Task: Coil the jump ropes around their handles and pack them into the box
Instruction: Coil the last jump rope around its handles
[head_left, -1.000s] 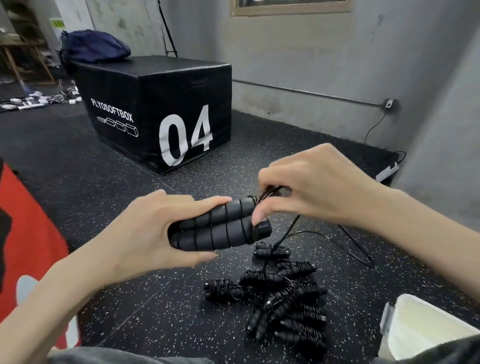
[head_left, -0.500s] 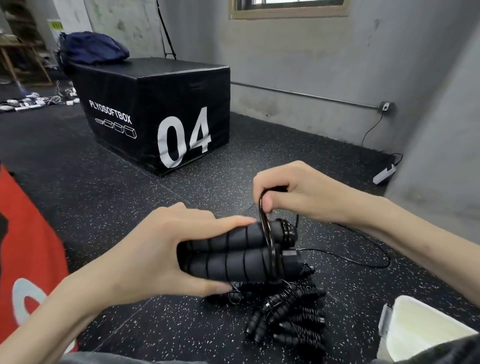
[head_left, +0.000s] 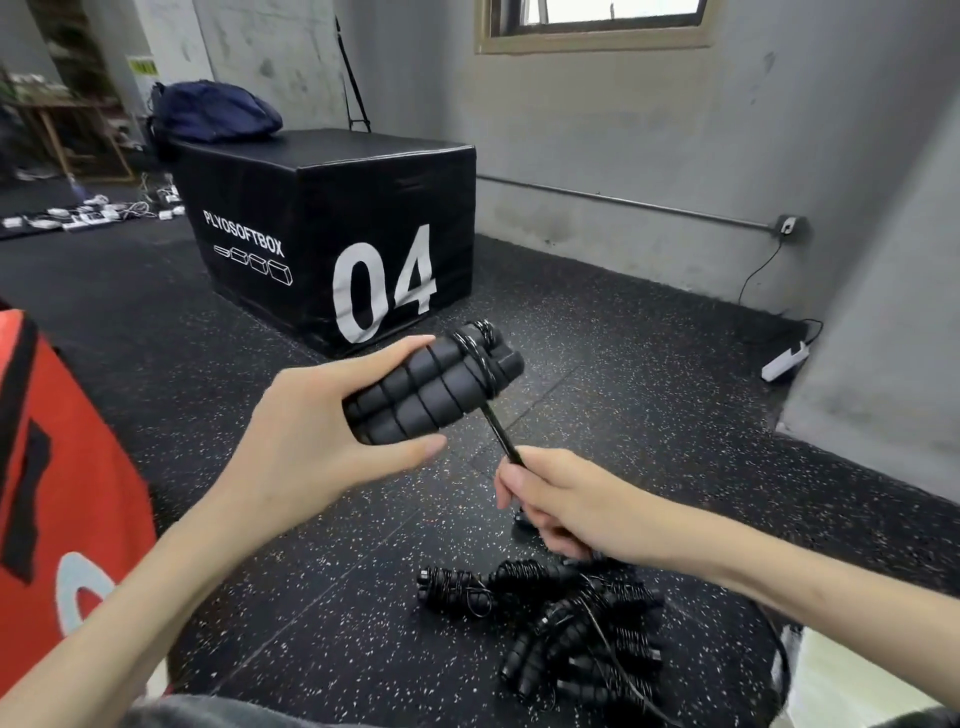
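My left hand (head_left: 306, 436) grips a pair of black foam jump-rope handles (head_left: 431, 387) held side by side, tilted up to the right. A few turns of black rope (head_left: 475, 358) circle them near their far ends. From there the rope runs taut down to my right hand (head_left: 566, 501), which pinches it below and to the right of the handles. A pile of several coiled jump ropes (head_left: 566, 623) lies on the floor under my right forearm. The corner of a white box (head_left: 852, 686) shows at the bottom right.
A black plyo box marked 04 (head_left: 332, 234) stands ahead on the speckled rubber floor, with a dark blue bag (head_left: 218, 111) on its far end. A red soft box (head_left: 57, 467) is close on my left. A grey wall (head_left: 883, 312) and a white power strip (head_left: 784, 358) are at the right.
My left hand has raised the handles and tipped them upward. My right hand has swung from above the handles down under them, drawing the rope around in another turn.
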